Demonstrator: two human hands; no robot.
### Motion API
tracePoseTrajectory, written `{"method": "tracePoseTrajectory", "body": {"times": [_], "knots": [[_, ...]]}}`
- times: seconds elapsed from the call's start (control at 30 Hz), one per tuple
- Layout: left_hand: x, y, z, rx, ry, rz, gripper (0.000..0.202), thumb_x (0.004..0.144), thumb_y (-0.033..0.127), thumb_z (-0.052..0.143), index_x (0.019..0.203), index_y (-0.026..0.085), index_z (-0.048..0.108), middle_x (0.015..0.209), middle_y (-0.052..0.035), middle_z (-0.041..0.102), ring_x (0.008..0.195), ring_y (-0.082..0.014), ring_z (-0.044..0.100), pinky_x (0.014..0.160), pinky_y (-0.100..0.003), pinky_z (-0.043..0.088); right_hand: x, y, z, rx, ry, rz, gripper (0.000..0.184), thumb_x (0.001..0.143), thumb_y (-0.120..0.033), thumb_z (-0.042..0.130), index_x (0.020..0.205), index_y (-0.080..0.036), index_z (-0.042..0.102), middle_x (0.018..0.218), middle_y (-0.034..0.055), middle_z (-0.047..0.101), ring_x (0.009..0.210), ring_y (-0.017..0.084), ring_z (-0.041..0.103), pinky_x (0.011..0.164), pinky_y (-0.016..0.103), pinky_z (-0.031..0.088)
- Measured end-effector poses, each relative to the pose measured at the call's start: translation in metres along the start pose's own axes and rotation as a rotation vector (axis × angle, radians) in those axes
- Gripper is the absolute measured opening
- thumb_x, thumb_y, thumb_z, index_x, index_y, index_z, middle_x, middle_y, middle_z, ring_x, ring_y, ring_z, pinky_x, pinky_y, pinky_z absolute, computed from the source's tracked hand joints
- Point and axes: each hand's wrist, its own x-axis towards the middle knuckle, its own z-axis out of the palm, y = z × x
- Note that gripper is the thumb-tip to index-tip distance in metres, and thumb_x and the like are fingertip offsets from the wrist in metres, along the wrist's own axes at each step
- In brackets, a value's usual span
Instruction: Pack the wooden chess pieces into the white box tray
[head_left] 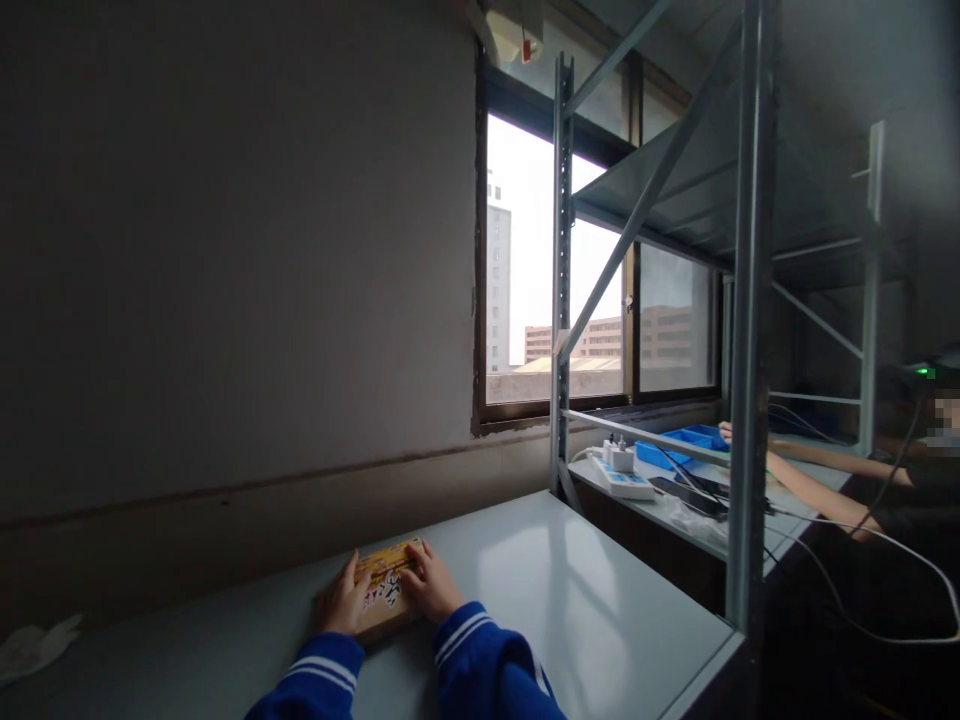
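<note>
- Flat printed box [384, 585], yellow top with colourful lettering, lies flat on the grey worktop [570, 600], near edge, left of centre, right in front of me.
- Left hand [341, 602] sits against the box's left side, its fingers [351, 570] stretched out along that edge, not curled into a grip.
- Right hand [431, 588] rests on the right part of the lid, its fingers [414, 574] laid flat and pointing left, also loose.
- My read: one hand on each side pins the box square to the worktop so it can't slide. Nothing is lifted, and the box's underside stays on the surface.
- Blue sleeves with white stripes [480, 650] come in from the near edge, both forearms low.
- Crumpled white cloth or glove [37, 645] lies far left on the same worktop, well apart from the box. Can't tell which it is.
- Grey metal rack upright [742, 400] stands at the worktop's right end, with a shelf overhead.
- On the next bench, beyond the rack to the right: a white power strip [622, 482] with chargers plugged in, a dark phone [686, 495] and a blue tray [686, 440].
- Another person's arm [810, 490] reaches toward that tray. It isn't mine and is well apart from the box.
- Window [555, 300] on the far wall is the only bright light; the wall to the left is dim.
</note>
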Motion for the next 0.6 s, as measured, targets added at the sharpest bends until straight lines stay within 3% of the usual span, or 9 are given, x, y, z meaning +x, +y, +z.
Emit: {"method": "tracePoseTrajectory", "body": {"times": [0.1,0.17,0.27,0.43,0.53,0.6], "knots": [[-0.010,0.014,-0.012,0.050,-0.116,-0.050,0.045,0.085,0.024,0.023,0.127,0.014,0.034,0.128,-0.0116,0.042,0.120,-0.0250,0.034,0.103,-0.049,0.007,-0.003,-0.002,-0.002,-0.091,-0.018,-0.003,0.045,0.079,-0.028,0.045,0.123,-0.016,0.042,0.131,0.0124,0.036,0.124,0.024,0.025,0.102,0.047,0.008],[-0.017,0.023,-0.019,0.119,-0.147,-0.074,0.046,0.085,0.022,0.019,0.130,0.013,0.029,0.134,-0.0112,0.033,0.125,-0.0241,0.025,0.102,-0.052,0.002,-0.005,-0.004,-0.003,-0.133,-0.041,-0.003,0.046,0.080,-0.031,0.043,0.124,-0.018,0.040,0.132,0.0116,0.035,0.124,0.024,0.025,0.101,0.050,0.005],[-0.021,0.028,-0.020,0.168,-0.178,-0.058,0.048,0.086,0.020,0.014,0.132,0.010,0.024,0.137,-0.0100,0.025,0.128,-0.0216,0.016,0.103,-0.050,0.005,-0.009,-0.006,-0.005,-0.155,-0.045,0.012,0.047,0.080,-0.033,0.042,0.125,-0.020,0.038,0.135,0.0102,0.031,0.123,0.021,0.026,0.101,0.048,0.006],[-0.013,0.018,-0.012,0.179,-0.197,-0.030,0.048,0.085,0.018,0.016,0.131,0.006,0.024,0.136,-0.0130,0.028,0.127,-0.0237,0.020,0.103,-0.047,0.014,-0.009,-0.006,-0.003,-0.141,-0.011,0.039,0.047,0.079,-0.034,0.043,0.124,-0.023,0.039,0.133,0.0084,0.034,0.124,0.019,0.025,0.102,0.045,0.007],[-0.016,0.023,-0.019,0.124,-0.066,-0.010,0.047,0.083,0.020,0.024,0.127,0.006,0.032,0.134,-0.0153,0.031,0.127,-0.0255,0.020,0.103,-0.044,0.019,-0.009,-0.006,-0.002,-0.138,0.011,0.058,0.044,0.078,-0.033,0.044,0.122,-0.025,0.043,0.132,0.0074,0.036,0.122,0.020,0.029,0.102,0.045,0.010],[-0.028,0.037,-0.032,0.087,0.136,-0.001,0.046,0.083,0.019,0.024,0.126,0.007,0.034,0.136,-0.0159,0.027,0.127,-0.0236,0.019,0.103,-0.042,0.018,-0.010,-0.005,-0.002,-0.137,0.016,0.046,0.044,0.078,-0.032,0.043,0.121,-0.024,0.043,0.131,0.0073,0.037,0.121,0.020,0.031,0.101,0.045,0.010]]}}
